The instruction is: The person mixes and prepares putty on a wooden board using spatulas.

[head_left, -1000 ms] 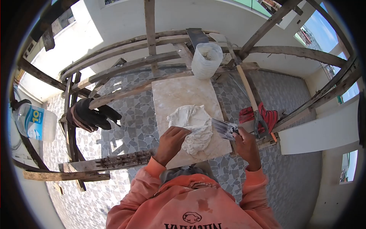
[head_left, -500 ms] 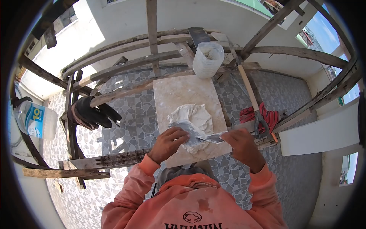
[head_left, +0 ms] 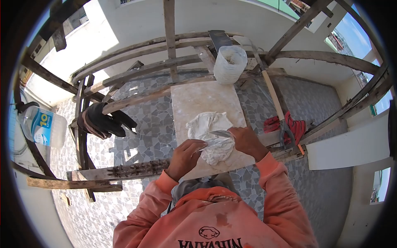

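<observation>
A mound of white putty [head_left: 202, 120] lies spread on a pale square board [head_left: 188, 97] in front of me. My left hand [head_left: 185, 158] is closed on a flat metal scraper at the near left side of the mound; its blade, edge-on, reaches over the putty. From the right, my right hand [head_left: 249, 142] grips a putty knife [head_left: 222, 133], its blade pointing left above the putty. The two blades are close together over the mound, and my fingers cover the parts they hold.
A cut plastic container [head_left: 230, 68] stands at the board's far edge. Wooden beams surround the board. Right of it are a long-handled tool [head_left: 271, 91] and a red cloth [head_left: 294, 128]; dark gloves [head_left: 105, 122] and a 10-litre bottle [head_left: 43, 126] hang at left.
My right hand has moved left and away from me, bringing its putty knife over the mound. The left scraper has turned from showing its broad face to nearly edge-on.
</observation>
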Demonstrator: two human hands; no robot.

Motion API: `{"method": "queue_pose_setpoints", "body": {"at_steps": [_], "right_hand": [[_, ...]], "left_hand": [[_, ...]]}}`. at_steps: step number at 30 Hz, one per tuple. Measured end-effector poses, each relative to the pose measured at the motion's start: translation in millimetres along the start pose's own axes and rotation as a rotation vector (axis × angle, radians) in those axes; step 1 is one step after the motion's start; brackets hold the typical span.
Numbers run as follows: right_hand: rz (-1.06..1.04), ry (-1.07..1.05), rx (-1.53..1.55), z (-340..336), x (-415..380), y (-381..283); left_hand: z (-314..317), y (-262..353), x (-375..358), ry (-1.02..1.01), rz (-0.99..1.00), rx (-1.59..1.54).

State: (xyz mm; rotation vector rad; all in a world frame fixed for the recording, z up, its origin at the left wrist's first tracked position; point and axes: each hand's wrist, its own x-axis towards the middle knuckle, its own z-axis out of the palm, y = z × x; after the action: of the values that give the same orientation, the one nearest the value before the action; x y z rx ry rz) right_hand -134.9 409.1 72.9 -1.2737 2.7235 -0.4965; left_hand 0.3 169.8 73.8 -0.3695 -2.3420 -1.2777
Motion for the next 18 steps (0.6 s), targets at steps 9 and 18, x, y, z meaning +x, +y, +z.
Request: {"method": "queue_pose_setpoints", "body": {"at_steps": [9,18], "right_hand": [[0.368,0.035,0.404,-6,-15,-26],[0.028,0.436,0.230,-1,-46,-86]], "left_hand": [[4,-15,1,0.259,-0.663,-0.183],[25,-51,0,0.371,-0.669,-0.161]]}}
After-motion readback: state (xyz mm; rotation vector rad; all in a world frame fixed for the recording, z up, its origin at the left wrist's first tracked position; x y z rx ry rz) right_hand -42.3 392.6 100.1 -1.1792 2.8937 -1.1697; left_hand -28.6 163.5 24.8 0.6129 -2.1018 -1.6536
